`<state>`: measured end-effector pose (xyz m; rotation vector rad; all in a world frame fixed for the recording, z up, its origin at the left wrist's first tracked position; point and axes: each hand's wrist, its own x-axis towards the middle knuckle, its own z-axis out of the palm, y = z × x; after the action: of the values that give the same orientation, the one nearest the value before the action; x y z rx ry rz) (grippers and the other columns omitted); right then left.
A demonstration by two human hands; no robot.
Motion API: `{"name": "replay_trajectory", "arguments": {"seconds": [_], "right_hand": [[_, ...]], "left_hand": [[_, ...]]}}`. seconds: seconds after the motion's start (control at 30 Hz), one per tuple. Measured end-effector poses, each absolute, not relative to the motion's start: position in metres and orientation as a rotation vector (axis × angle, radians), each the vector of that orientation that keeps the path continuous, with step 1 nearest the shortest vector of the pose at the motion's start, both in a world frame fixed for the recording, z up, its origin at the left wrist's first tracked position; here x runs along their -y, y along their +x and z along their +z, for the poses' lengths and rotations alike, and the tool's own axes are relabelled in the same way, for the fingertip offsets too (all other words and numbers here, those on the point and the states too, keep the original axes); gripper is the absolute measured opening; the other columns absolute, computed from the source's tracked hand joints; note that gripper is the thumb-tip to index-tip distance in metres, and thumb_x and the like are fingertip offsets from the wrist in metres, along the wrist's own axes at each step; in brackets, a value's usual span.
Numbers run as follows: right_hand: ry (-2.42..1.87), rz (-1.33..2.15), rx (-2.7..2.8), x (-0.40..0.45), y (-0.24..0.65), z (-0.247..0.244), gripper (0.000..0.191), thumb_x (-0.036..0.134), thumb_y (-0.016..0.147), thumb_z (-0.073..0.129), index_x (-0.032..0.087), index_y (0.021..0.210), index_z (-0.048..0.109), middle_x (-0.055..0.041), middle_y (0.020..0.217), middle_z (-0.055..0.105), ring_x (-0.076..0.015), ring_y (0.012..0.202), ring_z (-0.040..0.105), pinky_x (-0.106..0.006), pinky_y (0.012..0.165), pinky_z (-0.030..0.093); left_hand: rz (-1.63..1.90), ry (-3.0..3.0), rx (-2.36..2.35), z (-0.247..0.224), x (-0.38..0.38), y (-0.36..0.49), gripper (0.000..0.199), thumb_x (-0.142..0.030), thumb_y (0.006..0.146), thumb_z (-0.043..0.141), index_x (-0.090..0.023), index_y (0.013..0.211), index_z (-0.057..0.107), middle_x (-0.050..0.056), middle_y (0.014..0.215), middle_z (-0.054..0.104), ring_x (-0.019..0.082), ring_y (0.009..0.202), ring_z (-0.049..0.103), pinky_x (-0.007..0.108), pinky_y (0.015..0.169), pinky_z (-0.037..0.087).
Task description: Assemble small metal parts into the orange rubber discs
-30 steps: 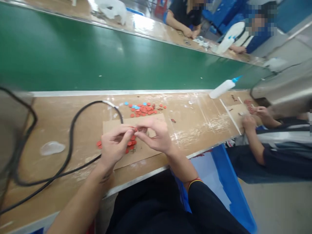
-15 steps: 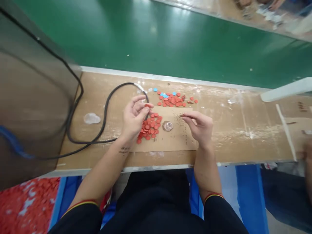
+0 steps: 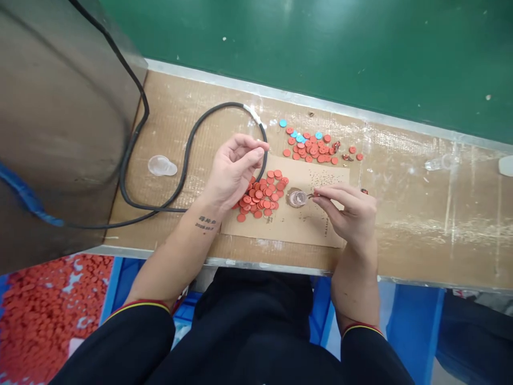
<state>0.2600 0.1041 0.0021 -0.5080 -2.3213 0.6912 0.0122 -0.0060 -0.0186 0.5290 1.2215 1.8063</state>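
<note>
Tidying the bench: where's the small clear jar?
In the head view, the clear jar sits on the cardboard, between the red discs and the right hand.

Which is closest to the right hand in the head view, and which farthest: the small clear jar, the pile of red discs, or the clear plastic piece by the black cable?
From the right hand, nearest first:
1. The small clear jar, just left of the fingertips, on the cardboard sheet.
2. The pile of red discs, left of the jar on that sheet.
3. The clear plastic piece, far left on the bench, beside the black cable.
</note>
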Motion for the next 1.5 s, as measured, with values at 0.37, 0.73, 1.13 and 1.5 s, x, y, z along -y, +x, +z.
{"name": "replay_trajectory", "arguments": {"seconds": [0.37, 0.73, 1.13, 1.5], "right_hand": [[-0.417, 0.573, 2.398, -0.101, 0.255, 0.002, 0.017, 0.02, 0.093, 0.08, 0.031, 0.106, 0.081, -0.0002, 0.091, 0.084, -0.0188, 0.074, 0.079, -0.031, 0.067, 0.066], [-0.486, 0.545, 2.435, -0.1, 0.255, 0.003, 0.004, 0.027, 0.094, 0.079, 0.03, 0.096, 0.082, -0.0014, 0.086, 0.083, -0.0193, 0.07, 0.077, -0.033, 0.064, 0.066], [-0.502, 0.555, 2.447, -0.099, 0.256, 0.001, 0.003, 0.027, 0.093, 0.079, 0.03, 0.093, 0.081, -0.0015, 0.086, 0.083, -0.0196, 0.071, 0.077, -0.033, 0.065, 0.065], [-0.447, 0.582, 2.419, -0.098, 0.255, 0.003, 0.017, 0.017, 0.09, 0.081, 0.031, 0.099, 0.082, -0.0002, 0.09, 0.084, -0.0185, 0.074, 0.079, -0.031, 0.065, 0.065]], "left_hand": [[1.797, 0.487, -1.15, -0.018, 0.005, 0.018, 0.04, -0.033, 0.081, 0.094, -0.023, 0.098, 0.059, 0.001, 0.103, 0.08, 0.01, 0.078, 0.074, 0.023, 0.077, 0.06], [1.831, 0.505, -1.194, -0.01, 0.003, 0.024, 0.04, -0.038, 0.08, 0.094, -0.02, 0.09, 0.06, -0.003, 0.084, 0.075, 0.009, 0.07, 0.074, 0.019, 0.068, 0.059], [1.835, 0.449, -1.183, -0.003, 0.004, 0.022, 0.029, -0.028, 0.081, 0.094, -0.02, 0.093, 0.069, -0.001, 0.09, 0.077, 0.009, 0.072, 0.073, 0.022, 0.073, 0.06], [1.812, 0.493, -1.19, -0.004, 0.007, 0.022, 0.026, -0.027, 0.081, 0.091, -0.02, 0.097, 0.072, 0.001, 0.099, 0.078, 0.011, 0.078, 0.075, 0.025, 0.08, 0.063]]}}
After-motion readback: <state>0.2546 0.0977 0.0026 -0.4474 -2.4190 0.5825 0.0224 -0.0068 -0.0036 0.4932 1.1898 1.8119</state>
